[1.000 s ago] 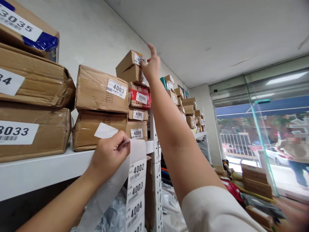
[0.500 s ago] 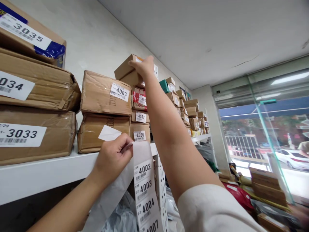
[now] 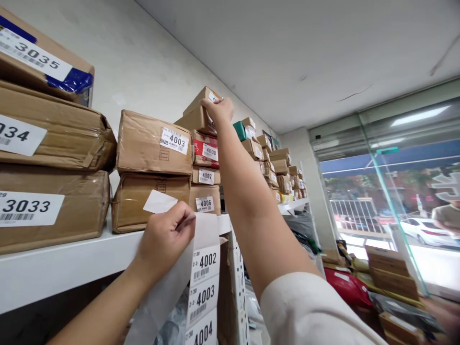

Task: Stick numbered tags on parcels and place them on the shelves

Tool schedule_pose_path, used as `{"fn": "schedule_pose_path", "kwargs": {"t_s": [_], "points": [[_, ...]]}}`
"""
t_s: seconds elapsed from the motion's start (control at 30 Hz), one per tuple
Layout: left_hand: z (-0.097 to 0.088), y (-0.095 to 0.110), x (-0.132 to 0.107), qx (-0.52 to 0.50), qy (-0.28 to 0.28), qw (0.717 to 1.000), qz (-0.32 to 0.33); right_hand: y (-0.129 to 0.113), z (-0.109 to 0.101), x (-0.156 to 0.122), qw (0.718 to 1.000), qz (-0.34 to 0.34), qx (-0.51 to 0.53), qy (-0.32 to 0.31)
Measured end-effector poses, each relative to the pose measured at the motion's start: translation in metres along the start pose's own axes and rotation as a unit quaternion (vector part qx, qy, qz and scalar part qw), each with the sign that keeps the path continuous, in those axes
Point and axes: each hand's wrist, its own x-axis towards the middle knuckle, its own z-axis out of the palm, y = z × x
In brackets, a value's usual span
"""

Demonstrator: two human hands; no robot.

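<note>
My left hand (image 3: pixel 167 237) is closed on a strip of number labels (image 3: pixel 203 287), pinched near its top. The strip hangs down and reads 4002, 4003 and 4004. Up high, my right hand (image 3: pixel 220 111) grips a small cardboard box (image 3: pixel 199 103) on top of a stack, thumb on its near edge; its other fingers are partly hidden. Under that box lies another brown box (image 3: pixel 197 120), then a red-and-brown box (image 3: pixel 201 149) labelled 4008. Beside this stack, the box marked 4003 (image 3: pixel 143 141) rests on a lower carton (image 3: pixel 132 191) bearing a blank white label.
The white shelf (image 3: pixel 79 261) carries cartons marked 3033 (image 3: pixel 21 230), 3034 and 3035 at left. More parcels (image 3: pixel 283 167) line the shelf farther back. Boxes and bags (image 3: pixel 391 278) are piled at lower right, by a glass front (image 3: pixel 381 167); a person (image 3: pixel 447 215) is beyond it.
The view has swung slightly right and up. My right hand has shifted the top box back and rightward over the box below. Label 4008 shows more fully; my left hand keeps the strip.
</note>
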Motion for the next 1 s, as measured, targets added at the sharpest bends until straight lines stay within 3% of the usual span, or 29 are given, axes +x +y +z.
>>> {"fn": "schedule_pose_path", "kwargs": {"t_s": [0.13,0.23,0.3,0.4,0.53,0.7,1.0], "points": [[-0.001,0.000,-0.001,0.002,-0.005,1.000,-0.003,-0.002,-0.015,-0.023,0.994,-0.029,0.019,0.105],[-0.002,-0.001,-0.001,0.024,-0.022,0.999,0.008,-0.008,-0.040,-0.063,0.976,-0.122,0.022,0.178],[-0.001,-0.003,0.000,0.050,-0.046,0.997,0.027,-0.012,-0.062,-0.097,0.972,-0.137,0.031,0.186],[0.002,-0.007,0.001,0.116,-0.095,0.987,0.053,-0.015,-0.098,-0.151,0.976,-0.114,0.047,0.180],[0.004,-0.015,-0.001,0.229,-0.146,0.956,0.114,-0.008,-0.143,-0.209,0.962,-0.106,0.015,0.249],[0.008,-0.023,-0.010,0.223,-0.197,0.936,0.188,0.012,-0.187,-0.261,0.955,-0.084,-0.051,0.279],[0.008,-0.014,-0.008,0.271,-0.272,0.918,0.101,0.020,-0.221,-0.318,0.957,-0.036,-0.091,0.272]]}}
